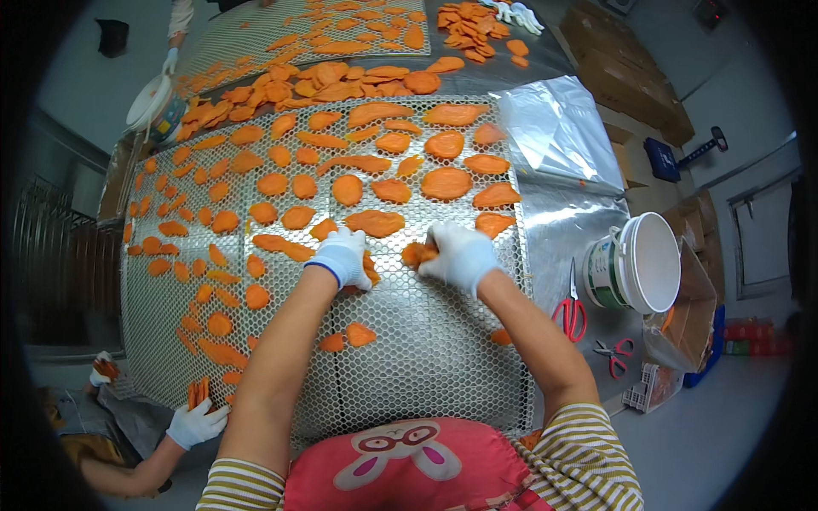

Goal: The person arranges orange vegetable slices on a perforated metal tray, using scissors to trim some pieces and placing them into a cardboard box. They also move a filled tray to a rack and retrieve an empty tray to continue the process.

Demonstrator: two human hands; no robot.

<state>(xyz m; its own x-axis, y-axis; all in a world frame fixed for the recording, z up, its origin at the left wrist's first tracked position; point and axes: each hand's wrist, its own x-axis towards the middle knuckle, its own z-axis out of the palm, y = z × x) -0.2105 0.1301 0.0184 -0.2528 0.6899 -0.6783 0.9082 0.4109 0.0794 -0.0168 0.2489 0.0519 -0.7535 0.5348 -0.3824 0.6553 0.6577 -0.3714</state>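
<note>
My left hand (344, 257), in a white glove with a blue cuff edge, is closed around orange sweet-potato-like slices (370, 268) just above a mesh drying tray (409, 358). To its right, my gloved right hand (461, 255) grips a small bunch of similar slices (418, 254) between thumb and fingers. Rows of flat slices cover the tray's far and left parts; a long slice (374, 223) lies just beyond my hands. Nearer to me, a few slices (360, 334) rest on the mesh. My fingers partly hide the held pieces.
A co-worker's gloved hand (197, 424) holds slices at the lower left; another person's hand (170, 62) reaches a bucket (153, 108). Slices are heaped (332, 80) beyond the tray. At right are a plastic bag (562, 131), red-handled scissors (572, 306), smaller snips (616, 354) and a white bucket (632, 263).
</note>
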